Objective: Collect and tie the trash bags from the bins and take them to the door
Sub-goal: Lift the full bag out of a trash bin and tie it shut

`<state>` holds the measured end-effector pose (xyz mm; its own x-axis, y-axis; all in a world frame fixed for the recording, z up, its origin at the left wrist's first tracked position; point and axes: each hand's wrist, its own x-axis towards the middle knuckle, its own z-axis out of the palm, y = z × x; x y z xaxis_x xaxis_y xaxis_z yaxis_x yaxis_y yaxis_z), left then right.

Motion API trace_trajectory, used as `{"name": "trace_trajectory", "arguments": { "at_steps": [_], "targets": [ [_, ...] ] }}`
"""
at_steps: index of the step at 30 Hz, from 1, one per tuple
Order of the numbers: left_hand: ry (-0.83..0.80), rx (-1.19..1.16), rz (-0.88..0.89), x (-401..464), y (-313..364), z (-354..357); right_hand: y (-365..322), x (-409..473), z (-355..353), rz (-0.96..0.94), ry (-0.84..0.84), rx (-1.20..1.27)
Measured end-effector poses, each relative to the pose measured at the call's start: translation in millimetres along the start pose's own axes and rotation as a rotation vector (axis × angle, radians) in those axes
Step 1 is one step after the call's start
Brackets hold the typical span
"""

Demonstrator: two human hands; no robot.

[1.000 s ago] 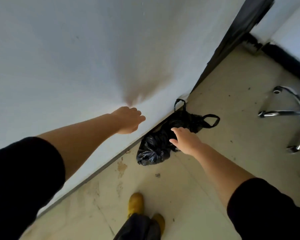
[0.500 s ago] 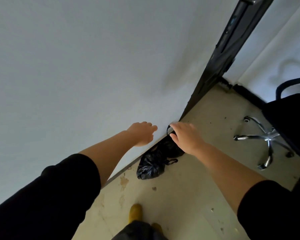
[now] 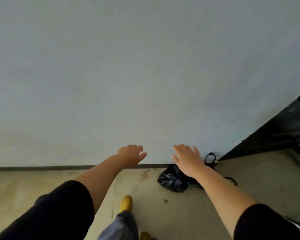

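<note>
Crinkled glossy black trash bag (image 3: pixel 171 181) slumped against wall (image 3: pixel 145 66), loop handles at two o'clock; left hand (image 3: pixel 131 154), right hand (image 3: pixel 187 159) spread wide, empty.

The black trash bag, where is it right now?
In the head view, the black trash bag lies on the floor against the wall, right of centre, under the open right hand and left of the dark door frame.
</note>
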<state>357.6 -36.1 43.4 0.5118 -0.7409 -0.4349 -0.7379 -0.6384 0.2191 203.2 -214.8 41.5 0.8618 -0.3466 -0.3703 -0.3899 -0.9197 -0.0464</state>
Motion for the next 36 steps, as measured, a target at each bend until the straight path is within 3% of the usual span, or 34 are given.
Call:
{"name": "trace_trajectory", "arguments": {
  "at_steps": [15, 28, 36],
  "targets": [
    [0.185, -0.476, -0.774, -291.2, -147.4, 120.4, -304.4, -14.7, 21.0, -0.758, -0.173, -0.320],
    [0.241, -0.639, -1.217, -583.2, -211.5, 239.7, -588.4, -179.0, 107.2, -1.133, -0.287, -0.499],
    [0.202, -0.733, -1.379, -687.0, -250.2, 287.8, -719.0, -251.7, 142.1, -1.346, -0.304, -0.624]
  ]
}}
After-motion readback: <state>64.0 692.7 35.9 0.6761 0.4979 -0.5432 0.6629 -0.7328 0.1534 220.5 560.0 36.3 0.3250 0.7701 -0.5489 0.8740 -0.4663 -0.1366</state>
